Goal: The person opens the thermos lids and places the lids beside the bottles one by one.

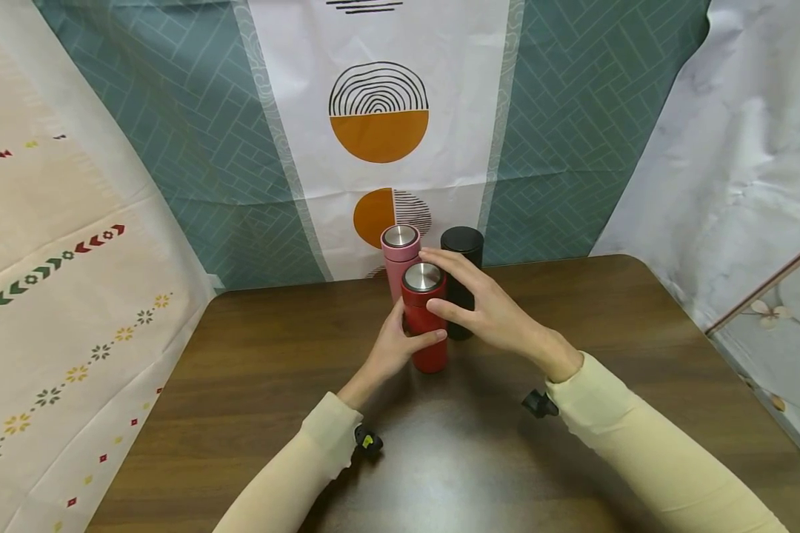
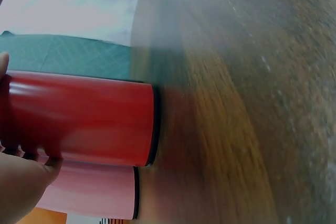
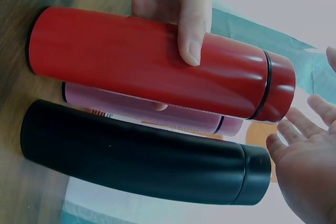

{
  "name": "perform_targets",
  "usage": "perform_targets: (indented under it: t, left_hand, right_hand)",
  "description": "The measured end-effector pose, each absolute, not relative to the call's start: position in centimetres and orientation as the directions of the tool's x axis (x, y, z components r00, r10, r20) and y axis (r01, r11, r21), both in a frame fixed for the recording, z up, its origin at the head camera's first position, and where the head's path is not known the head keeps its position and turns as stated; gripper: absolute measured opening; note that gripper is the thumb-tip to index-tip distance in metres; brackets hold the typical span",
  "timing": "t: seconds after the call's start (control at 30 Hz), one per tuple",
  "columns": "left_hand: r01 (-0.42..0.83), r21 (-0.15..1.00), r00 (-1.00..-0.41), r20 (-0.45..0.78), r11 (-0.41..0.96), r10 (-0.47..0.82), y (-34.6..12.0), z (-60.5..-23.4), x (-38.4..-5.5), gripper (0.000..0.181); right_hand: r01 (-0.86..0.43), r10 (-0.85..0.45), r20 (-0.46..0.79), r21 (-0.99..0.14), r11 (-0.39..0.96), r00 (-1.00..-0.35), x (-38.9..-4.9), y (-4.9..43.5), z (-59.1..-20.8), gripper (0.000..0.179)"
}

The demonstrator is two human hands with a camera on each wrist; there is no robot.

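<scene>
Left hand (image 1: 390, 348) clamped on the red vacuum flask (image 3: 121, 56); best keep right hand (image 1: 496, 312), fingers (image 1: 455, 265) apart, clear of the black flask (image 3: 142, 156) beyond.

Left grip (image 1: 396, 342) curled, right grip (image 1: 490, 305) apparently loose

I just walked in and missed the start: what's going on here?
A person's left hand grips the red bottle, held upright. The right hand is open near its closed lid, not gripping it. The pink bottle and black bottle stand behind it on the table.
</scene>
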State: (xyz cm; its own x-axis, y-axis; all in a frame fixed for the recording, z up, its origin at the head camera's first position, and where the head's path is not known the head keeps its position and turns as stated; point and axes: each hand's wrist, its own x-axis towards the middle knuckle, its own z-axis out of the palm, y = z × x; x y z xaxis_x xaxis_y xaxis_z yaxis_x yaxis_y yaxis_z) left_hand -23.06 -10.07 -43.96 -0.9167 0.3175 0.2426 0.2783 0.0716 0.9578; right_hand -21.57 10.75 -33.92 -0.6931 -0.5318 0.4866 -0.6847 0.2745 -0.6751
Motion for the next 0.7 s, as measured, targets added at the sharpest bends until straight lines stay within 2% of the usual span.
perform_targets:
  t: [0.47, 0.7]
  left_hand:
    - [0.296, 0.953, -0.918, 0.268, 0.058, 0.292, -9.8, -43.9, -23.0, 0.069]
    - [0.312, 0.950, -0.914, 0.291, 0.031, 0.283, -9.7, -43.0, -23.0, 0.069]
  right_hand:
    - [-0.587, -0.495, 0.418, -0.769, 0.252, -0.761, -21.9, 10.9, -34.0, 0.062]
    - [-0.557, -0.500, 0.440, -0.823, 0.109, -0.747, -22.3, 11.1, -33.6, 0.063]
